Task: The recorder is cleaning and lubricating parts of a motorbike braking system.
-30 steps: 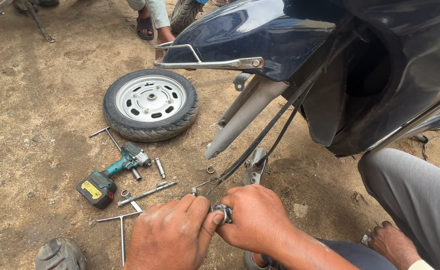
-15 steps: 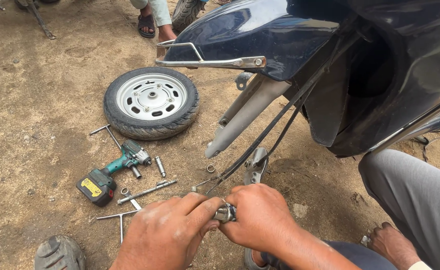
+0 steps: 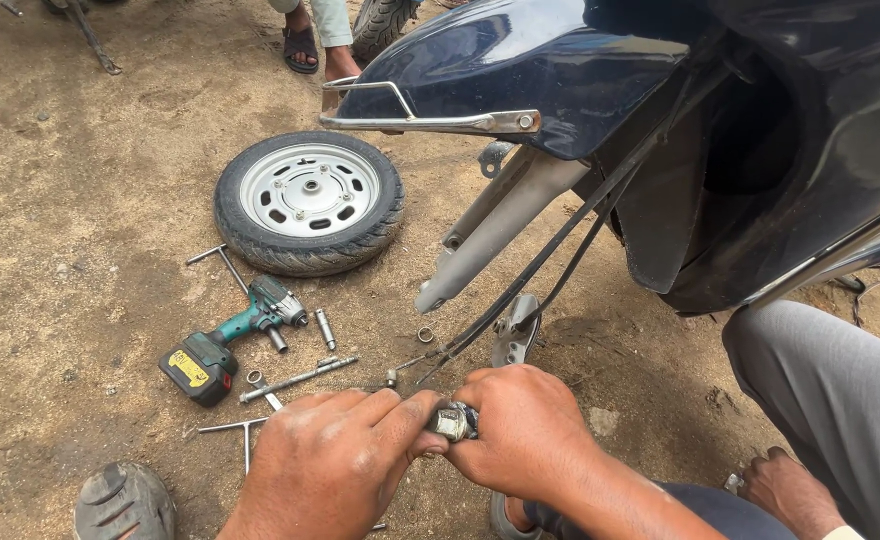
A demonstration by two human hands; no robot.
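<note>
Dirt ground (image 3: pixel 90 200); small silvery metal part (image 3: pixel 452 422)

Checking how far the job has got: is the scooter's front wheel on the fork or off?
Off. The wheel lies flat on the dirt, apart from the bare fork leg, whose lower end hangs free.

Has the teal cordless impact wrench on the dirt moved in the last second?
No. The teal cordless impact wrench lies in the same spot and angle below the detached silver-rimmed wheel, its nose toward the short metal socket.
</note>
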